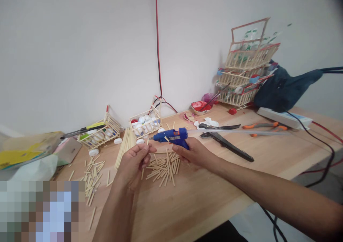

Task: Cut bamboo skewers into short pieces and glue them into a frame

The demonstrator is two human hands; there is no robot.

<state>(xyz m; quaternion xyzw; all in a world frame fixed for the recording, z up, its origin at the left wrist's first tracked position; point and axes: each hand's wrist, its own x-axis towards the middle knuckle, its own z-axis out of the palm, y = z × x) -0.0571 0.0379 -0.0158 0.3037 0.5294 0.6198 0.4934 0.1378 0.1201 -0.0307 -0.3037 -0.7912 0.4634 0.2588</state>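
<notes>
My right hand [197, 153] grips a blue hot glue gun [175, 137], its nozzle pointing left. A long translucent glue stick [227, 131] runs out of the gun's back to the right. My left hand [134, 161] is closed in a pinch on a short wooden stick [147, 141], whose tip shows just by the nozzle. Whether the nozzle touches it, I cannot tell. Below both hands lies a loose pile of short wooden sticks [158, 168]. More cut sticks [93, 177] are scattered to the left, and a bundle of long sticks [125, 145] lies behind my left hand.
Small stick-built baskets [144, 122] with bottle caps stand by the wall. At the right rise stacked stick baskets [241, 81]. Black-handled cutters [227, 145], orange-handled pliers [264, 126], a bowl of red paint [200, 108] and a power strip [284, 117] lie on the table.
</notes>
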